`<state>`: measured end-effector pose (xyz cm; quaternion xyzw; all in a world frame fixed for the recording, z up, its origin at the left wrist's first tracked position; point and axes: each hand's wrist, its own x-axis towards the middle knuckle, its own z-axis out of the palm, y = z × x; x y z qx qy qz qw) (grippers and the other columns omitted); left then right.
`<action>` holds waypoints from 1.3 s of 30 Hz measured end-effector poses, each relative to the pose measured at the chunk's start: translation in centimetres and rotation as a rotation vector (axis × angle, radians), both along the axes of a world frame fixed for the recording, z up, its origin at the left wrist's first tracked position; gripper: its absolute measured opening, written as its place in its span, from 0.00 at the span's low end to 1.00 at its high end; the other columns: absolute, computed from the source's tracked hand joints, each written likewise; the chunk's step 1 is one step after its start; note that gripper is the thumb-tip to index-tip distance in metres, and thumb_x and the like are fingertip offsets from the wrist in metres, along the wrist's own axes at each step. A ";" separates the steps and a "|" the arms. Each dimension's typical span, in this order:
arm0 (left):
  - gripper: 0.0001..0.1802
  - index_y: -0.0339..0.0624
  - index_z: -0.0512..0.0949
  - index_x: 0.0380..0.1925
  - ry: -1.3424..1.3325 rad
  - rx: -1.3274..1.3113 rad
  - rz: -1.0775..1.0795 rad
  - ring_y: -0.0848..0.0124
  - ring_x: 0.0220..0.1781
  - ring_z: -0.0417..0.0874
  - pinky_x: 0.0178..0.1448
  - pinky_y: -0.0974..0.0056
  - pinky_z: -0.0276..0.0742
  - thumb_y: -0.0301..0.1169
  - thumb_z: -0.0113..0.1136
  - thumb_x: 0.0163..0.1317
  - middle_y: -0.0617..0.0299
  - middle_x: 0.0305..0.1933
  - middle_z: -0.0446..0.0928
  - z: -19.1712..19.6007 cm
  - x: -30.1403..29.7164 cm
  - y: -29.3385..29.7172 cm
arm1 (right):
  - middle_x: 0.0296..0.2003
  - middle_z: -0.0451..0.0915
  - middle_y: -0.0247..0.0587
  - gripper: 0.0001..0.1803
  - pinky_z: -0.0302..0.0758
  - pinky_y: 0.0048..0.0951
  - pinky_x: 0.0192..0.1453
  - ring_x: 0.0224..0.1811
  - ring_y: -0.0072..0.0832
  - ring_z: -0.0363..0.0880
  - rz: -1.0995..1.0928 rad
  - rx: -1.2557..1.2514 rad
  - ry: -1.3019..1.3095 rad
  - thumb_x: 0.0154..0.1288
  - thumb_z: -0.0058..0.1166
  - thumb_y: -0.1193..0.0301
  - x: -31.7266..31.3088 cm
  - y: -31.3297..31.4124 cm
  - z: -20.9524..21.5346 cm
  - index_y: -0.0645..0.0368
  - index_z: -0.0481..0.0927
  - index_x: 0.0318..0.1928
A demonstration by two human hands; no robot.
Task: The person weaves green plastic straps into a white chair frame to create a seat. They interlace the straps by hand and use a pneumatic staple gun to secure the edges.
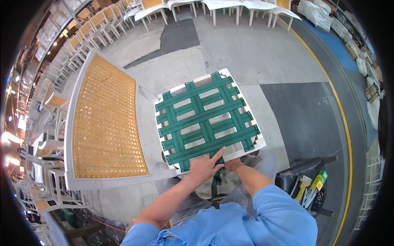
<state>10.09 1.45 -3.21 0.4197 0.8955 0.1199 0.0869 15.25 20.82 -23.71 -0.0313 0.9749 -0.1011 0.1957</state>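
Along the chair seat (258,143): left hand (202,168) splayed, unclenched, against green webbing (205,148)
Right hand (233,165): fingers hidden, grip unclear
Webbing: probably light, pliable; best held by its edges

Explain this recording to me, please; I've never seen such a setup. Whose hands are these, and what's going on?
There is no machine, just a person's bare hands. This single picture comes from a wide camera on the head, looking down, so straight edges bend. Ahead is a white chair with a woven back and green straps crisscrossing its seat. The left hand is at the near edge, thumb and forefinger spread. The right hand is partly hidden there, so I can't tell whether it holds anything.
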 end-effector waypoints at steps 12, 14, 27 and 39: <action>0.40 0.82 0.55 0.80 0.068 -0.024 0.049 0.53 0.24 0.86 0.27 0.51 0.82 0.63 0.55 0.71 0.55 0.25 0.83 -2.2 0.8 -0.9 | 0.35 0.85 0.47 0.34 0.81 0.48 0.41 0.34 0.43 0.85 -1.120 -1.236 -0.437 0.82 0.39 0.41 7.0 -1.8 10.2 0.62 0.82 0.49; 0.40 0.83 0.56 0.80 0.057 -0.022 0.041 0.53 0.24 0.87 0.28 0.50 0.82 0.63 0.55 0.71 0.54 0.25 0.83 -1.7 0.7 -0.1 | 0.32 0.83 0.42 0.39 0.79 0.44 0.37 0.32 0.38 0.83 -1.297 -1.813 -0.857 0.81 0.35 0.37 8.1 -3.0 10.1 0.62 0.81 0.47; 0.40 0.77 0.62 0.78 0.055 -0.046 0.064 0.53 0.29 0.88 0.32 0.51 0.83 0.60 0.61 0.67 0.52 0.26 0.83 -1.7 0.9 -0.2 | 0.30 0.82 0.31 0.19 0.83 0.33 0.31 0.32 0.26 0.82 -1.460 -2.588 -0.611 0.80 0.41 0.53 -1.5 -5.5 5.4 0.52 0.79 0.48; 0.19 0.38 0.82 0.46 -1.935 0.892 1.007 0.69 0.30 0.82 0.39 0.65 0.82 0.44 0.53 0.80 0.62 0.32 0.85 -8.4 5.7 -2.4 | 0.33 0.82 0.34 0.19 0.83 0.40 0.35 0.33 0.30 0.82 -1.760 -2.539 -0.446 0.80 0.40 0.53 -6.0 -4.1 -1.4 0.53 0.77 0.48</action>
